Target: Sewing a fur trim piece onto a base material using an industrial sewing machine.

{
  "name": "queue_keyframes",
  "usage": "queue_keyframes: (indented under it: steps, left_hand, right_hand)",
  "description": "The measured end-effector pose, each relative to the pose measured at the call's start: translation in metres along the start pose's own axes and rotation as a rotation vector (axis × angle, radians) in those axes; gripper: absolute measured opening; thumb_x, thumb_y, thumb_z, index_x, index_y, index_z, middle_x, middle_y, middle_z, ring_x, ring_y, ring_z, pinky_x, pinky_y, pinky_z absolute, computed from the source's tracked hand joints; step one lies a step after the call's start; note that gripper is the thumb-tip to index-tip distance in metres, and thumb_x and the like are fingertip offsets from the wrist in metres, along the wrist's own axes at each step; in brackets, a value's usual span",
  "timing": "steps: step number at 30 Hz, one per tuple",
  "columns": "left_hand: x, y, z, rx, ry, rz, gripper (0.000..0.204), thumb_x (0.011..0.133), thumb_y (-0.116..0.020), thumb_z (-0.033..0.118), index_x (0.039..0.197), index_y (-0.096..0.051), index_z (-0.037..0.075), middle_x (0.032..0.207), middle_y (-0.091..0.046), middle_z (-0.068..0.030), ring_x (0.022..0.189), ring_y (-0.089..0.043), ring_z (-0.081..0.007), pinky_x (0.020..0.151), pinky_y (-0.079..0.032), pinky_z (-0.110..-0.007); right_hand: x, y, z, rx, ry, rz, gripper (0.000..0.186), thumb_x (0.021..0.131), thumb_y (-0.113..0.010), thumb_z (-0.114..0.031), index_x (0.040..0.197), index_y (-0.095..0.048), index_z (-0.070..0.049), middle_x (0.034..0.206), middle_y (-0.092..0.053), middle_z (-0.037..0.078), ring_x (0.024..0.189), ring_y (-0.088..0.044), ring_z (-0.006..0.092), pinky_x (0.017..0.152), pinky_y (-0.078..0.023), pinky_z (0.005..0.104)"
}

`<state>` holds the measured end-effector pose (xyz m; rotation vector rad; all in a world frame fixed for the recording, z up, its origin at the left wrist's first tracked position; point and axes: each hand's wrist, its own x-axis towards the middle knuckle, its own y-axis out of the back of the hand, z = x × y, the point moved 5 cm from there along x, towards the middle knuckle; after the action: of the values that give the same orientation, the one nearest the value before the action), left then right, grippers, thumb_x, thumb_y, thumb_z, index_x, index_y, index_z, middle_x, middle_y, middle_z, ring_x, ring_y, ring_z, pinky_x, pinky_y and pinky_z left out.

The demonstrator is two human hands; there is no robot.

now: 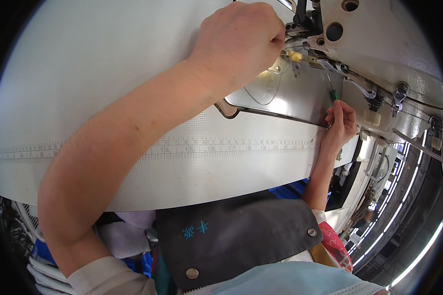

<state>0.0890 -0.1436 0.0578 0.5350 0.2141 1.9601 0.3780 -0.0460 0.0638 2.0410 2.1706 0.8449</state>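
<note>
Green-handled tool (335, 94): held shaft-up and slightly tilted, above the near right corner of the metal plate (300, 109) that is let into the bench (221, 182); its thin shaft is pointed at the underside of the machine head (394, 39); whether a part is touched by the tip cannot be told;
Right hand (342, 120): placed at the plate's near right corner; the green handle is pinched between thumb and finger, with the other fingers curled in;
Left hand (238, 42): raised over the plate's left edge, close to the needle end of the machine head; the fingers are curled, but their tips are hidden, so what is pinched there, if anything, cannot be told;
Loose thread (267, 104): lying in an open loop over the plate, between the two hands; its ends cannot be followed;
Yellow part (295, 55): seen just beside the left hand, toward the plate's far edge;
Bench ruler (231, 146): printed along the bench's near edge and partly covered by the left forearm (128, 118);
Tool work: judged to be under way, as the tool is already in hand and both hands are brought to the machine; the thread is left unsecured; how much remains cannot be told.
</note>
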Motion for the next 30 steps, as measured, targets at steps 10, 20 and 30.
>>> queue_keyframes:
  steps: [10, 20, 30]
  left_hand:
    - [0.007, 0.004, 0.009, 0.047, 0.031, -0.123, 0.014, 0.075, -0.061, 0.012, 0.079, -0.067, 0.0, 0.073, -0.062, -0.0122, 0.065, -0.059, -0.0252, 0.062, -0.047, -0.034]
    - [0.005, -0.001, 0.003, 0.135, 0.103, -0.204, 0.015, 0.077, -0.059, 0.01, 0.076, -0.066, -0.003, 0.073, -0.061, -0.015, 0.066, -0.06, -0.0265, 0.065, -0.048, -0.035]
    - [0.004, 0.006, 0.013, 0.088, 0.144, -0.259, 0.016, 0.079, -0.059, 0.011, 0.078, -0.067, -0.003, 0.075, -0.061, -0.0141, 0.067, -0.059, -0.0249, 0.065, -0.048, -0.035]
  right_hand:
    - [-0.018, -0.039, -0.039, -0.061, 0.126, -0.316, 0.013, 0.087, -0.057, -0.007, 0.083, -0.066, 0.001, 0.068, -0.06, 0.003, 0.058, -0.052, 0.0049, 0.052, -0.041, 0.0173]
    - [-0.015, -0.125, -0.073, 0.042, 0.111, -0.562, 0.018, 0.083, -0.061, -0.003, 0.1, -0.061, 0.004, 0.062, -0.058, 0.002, 0.049, -0.049, 0.0047, 0.043, -0.037, 0.0172]
    - [-0.013, -0.136, -0.078, -0.025, 0.135, -0.498, 0.012, 0.083, -0.061, -0.006, 0.088, -0.067, 0.004, 0.056, -0.056, 0.0, 0.046, -0.048, 0.0039, 0.043, -0.037, 0.0177]
